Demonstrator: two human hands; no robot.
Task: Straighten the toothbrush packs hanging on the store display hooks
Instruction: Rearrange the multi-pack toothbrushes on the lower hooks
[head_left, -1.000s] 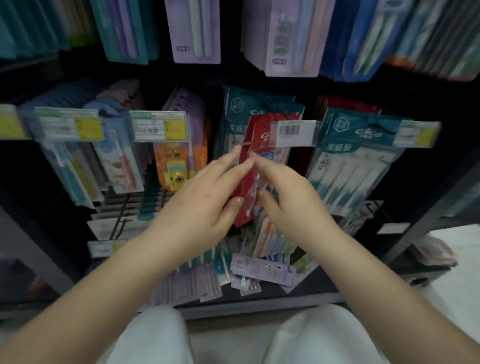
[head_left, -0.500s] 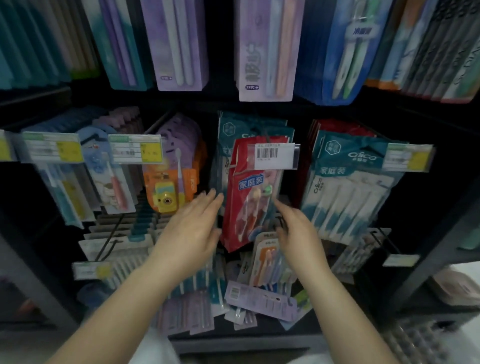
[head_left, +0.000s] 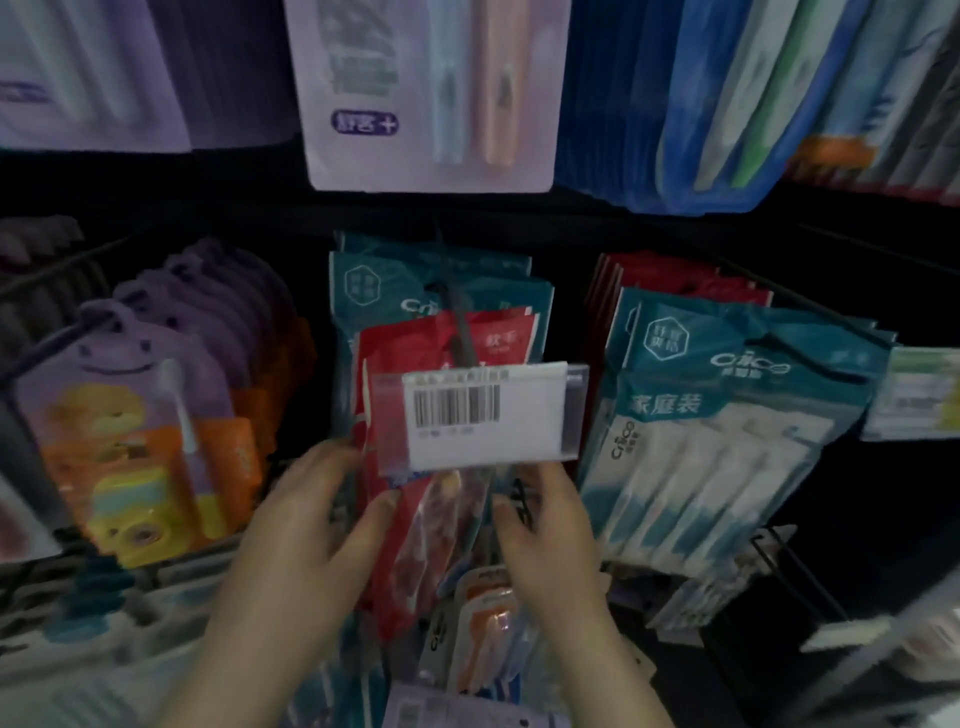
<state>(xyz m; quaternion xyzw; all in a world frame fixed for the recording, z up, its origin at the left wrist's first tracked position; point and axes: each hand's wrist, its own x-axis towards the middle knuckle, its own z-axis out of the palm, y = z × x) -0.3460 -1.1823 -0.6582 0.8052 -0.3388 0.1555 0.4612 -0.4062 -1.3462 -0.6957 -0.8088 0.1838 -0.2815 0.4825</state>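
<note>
A red toothbrush pack (head_left: 447, 525) hangs at the front of the middle hook (head_left: 460, 322), with teal packs (head_left: 395, 280) behind it. A clear price tag holder with a barcode label (head_left: 480, 415) covers its upper part. My left hand (head_left: 306, 525) grips the pack's left edge, thumb on its front and fingers behind. My right hand (head_left: 545, 530) holds the right edge, thumb at the front. The pack hangs slightly tilted.
Teal family packs (head_left: 727, 426) hang on the hook to the right, purple and orange children's packs (head_left: 140, 415) to the left. Lilac (head_left: 431, 93) and blue packs (head_left: 727, 104) hang above. More packs (head_left: 483, 623) sit below the hands.
The view has moved much closer to the middle hook. Both hands rose from below the red pack and took hold of its two side edges.
</note>
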